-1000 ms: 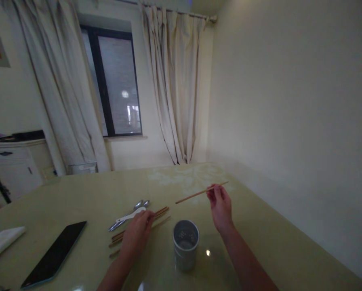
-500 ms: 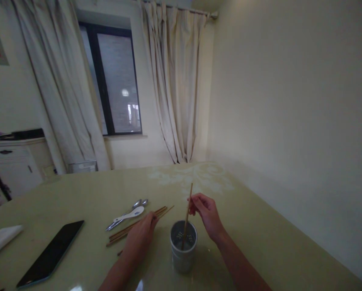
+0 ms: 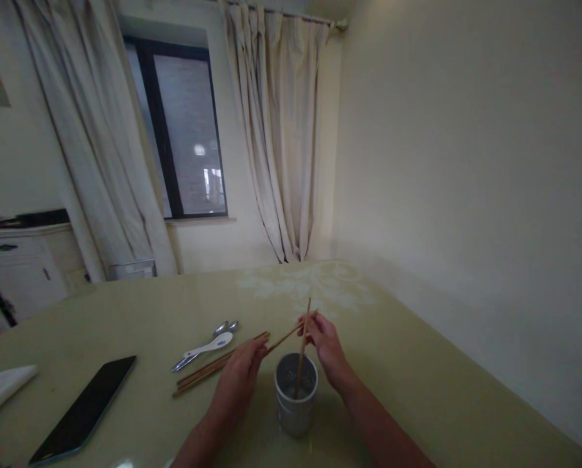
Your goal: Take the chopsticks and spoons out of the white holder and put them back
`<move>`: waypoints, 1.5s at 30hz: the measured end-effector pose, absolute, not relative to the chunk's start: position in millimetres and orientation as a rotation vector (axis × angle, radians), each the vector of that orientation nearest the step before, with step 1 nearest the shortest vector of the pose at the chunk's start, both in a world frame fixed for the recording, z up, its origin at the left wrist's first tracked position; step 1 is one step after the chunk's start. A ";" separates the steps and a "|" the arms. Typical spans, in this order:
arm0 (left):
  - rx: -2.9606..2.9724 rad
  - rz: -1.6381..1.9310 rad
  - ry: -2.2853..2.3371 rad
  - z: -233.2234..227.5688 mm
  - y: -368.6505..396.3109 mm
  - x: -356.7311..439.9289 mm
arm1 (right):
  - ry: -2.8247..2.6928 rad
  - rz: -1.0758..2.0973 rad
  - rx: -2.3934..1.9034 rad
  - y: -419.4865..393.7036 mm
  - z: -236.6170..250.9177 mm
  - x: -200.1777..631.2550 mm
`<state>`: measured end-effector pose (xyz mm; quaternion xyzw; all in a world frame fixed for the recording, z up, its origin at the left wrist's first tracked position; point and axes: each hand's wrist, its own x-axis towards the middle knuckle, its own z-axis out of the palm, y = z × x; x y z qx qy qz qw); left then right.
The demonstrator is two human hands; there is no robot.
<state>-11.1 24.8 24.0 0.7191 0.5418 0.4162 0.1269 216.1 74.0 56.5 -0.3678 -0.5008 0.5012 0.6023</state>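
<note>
A grey metal cup [image 3: 295,396] stands on the table in front of me. One wooden chopstick [image 3: 303,344] stands upright in it, leaning slightly. My left hand [image 3: 240,377] holds a second chopstick [image 3: 284,338] by its near part, lifted off the table and slanting up to the right. My right hand [image 3: 327,348], just behind the cup's rim, pinches that chopstick's far end, right beside the top of the upright one. More chopsticks [image 3: 206,375] lie on the table to the left of my left hand.
Spoons, one white and two metal [image 3: 208,343], lie beyond the chopsticks. A dark phone [image 3: 84,409] and a white folded cloth [image 3: 3,387] lie at the left. The pale green table [image 3: 417,364] meets a wall on the right; a curtained window is behind.
My right hand swung its chopstick upright into the cup and let it go. My left hand lifted another chopstick off the pile toward the right hand, which now pinches its end.
</note>
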 end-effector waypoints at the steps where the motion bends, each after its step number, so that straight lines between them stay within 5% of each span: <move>1: 2.083 1.209 1.665 24.3 27.1 -17.7 | -1.061 1.062 -0.846 77.0 61.4 225.3; 7: 2.242 0.716 2.076 26.1 33.1 -52.5 | -0.645 0.632 -0.714 90.9 86.8 287.3; 17: 2.176 0.520 2.129 32.1 30.8 -55.2 | -0.912 1.108 -0.613 65.6 97.3 253.1; 23: 2.181 0.482 2.149 29.5 30.5 -55.2 | -0.927 1.293 -0.727 74.0 63.7 226.9; 33: 2.292 0.877 1.832 29.1 24.0 -1.5 | -1.305 1.473 -0.868 73.7 27.0 194.6; 39: 2.214 1.055 1.750 28.6 27.8 -13.0 | -1.094 1.255 -0.855 82.6 41.1 212.9; 45: 2.256 0.628 2.196 31.2 33.3 -51.6 | -0.597 0.757 -0.662 98.4 79.1 285.5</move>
